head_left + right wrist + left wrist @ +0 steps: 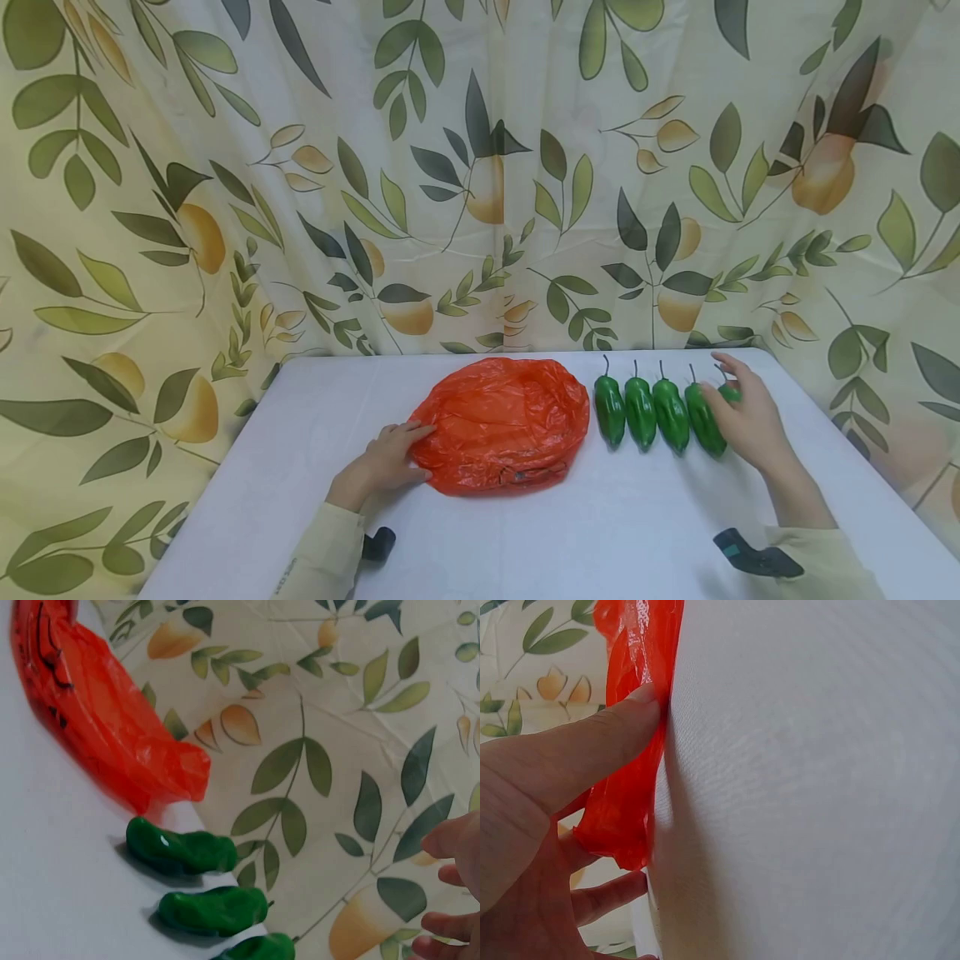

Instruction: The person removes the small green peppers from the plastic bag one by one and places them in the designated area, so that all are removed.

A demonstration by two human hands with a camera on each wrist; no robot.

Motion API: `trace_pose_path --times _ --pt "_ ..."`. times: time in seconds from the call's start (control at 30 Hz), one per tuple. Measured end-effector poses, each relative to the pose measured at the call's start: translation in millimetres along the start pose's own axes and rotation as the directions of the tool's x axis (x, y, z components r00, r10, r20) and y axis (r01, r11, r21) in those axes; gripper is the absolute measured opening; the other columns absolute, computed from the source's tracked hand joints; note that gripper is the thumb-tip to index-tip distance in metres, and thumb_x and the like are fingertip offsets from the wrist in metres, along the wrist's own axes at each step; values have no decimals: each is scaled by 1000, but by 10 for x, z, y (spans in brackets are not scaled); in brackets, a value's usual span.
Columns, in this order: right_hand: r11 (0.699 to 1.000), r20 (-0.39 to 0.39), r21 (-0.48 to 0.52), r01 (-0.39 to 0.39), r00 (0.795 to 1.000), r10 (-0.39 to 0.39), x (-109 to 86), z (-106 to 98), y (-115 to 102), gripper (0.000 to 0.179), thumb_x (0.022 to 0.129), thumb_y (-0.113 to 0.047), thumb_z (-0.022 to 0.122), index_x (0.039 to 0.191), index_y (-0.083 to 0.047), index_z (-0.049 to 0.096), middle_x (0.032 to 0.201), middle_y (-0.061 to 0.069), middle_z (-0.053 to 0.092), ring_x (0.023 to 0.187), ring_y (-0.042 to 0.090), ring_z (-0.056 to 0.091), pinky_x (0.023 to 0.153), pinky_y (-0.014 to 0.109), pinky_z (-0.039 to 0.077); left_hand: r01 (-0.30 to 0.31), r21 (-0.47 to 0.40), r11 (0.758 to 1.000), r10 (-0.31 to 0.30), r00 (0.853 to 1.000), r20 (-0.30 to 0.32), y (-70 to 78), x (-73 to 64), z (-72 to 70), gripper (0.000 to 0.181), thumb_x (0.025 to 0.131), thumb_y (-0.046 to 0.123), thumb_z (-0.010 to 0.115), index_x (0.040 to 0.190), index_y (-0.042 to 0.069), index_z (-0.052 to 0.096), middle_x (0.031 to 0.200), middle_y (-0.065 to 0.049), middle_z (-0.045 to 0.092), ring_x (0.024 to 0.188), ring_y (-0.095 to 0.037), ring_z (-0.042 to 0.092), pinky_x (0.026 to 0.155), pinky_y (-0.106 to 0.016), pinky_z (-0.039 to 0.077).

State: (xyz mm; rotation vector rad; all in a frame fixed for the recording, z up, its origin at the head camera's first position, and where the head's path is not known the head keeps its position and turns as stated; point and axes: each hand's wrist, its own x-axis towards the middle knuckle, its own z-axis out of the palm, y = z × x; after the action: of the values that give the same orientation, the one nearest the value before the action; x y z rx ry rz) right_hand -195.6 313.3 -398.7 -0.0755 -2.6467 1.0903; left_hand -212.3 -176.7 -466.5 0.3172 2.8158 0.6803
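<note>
A crumpled red plastic bag (495, 425) lies on the white table. My left hand (390, 454) is at the bag's left edge, with its fingers and thumb spread and touching it. In the left wrist view, the thumb (626, 716) lies straight against the red plastic, beside the tabletop. To the right of the bag, several green peppers (640, 412) stand in a row, stems toward the back. My right hand (750, 417) is over the rightmost pepper (731, 392) and partly hides it. The fingers (450, 840) of that hand are loosely bent and apart in the right wrist view.
A curtain (480, 175) printed with leaves and fruit hangs behind the table and along both sides. The white tabletop (570, 542) stretches toward me in front of the bag and peppers. Dark straps (757, 557) sit at both sleeve cuffs.
</note>
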Motion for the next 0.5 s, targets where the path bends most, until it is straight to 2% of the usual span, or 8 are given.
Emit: trace_pose_path --times 0.13,0.5 --pt "1000 -4 12 13 1000 -13 -28 22 -122 61 107 -27 46 158 -1 24 153 40 31 133 61 37 100 75 41 -2 2 1000 2 1000 2 1 4 -3 76 82 29 84 150 24 51 156 -9 46 141 -38 39 101 -67 48" --pt "988 -28 -28 154 988 -154 -135 134 -346 58 105 -20 53 155 0 32 150 37 37 130 57 41 96 74 44 -4 -5 1000 4 1000 1 23 -26 -16 76 82 29 84 150 24 50 157 -9 46 142 -38 39 102 -66 48"
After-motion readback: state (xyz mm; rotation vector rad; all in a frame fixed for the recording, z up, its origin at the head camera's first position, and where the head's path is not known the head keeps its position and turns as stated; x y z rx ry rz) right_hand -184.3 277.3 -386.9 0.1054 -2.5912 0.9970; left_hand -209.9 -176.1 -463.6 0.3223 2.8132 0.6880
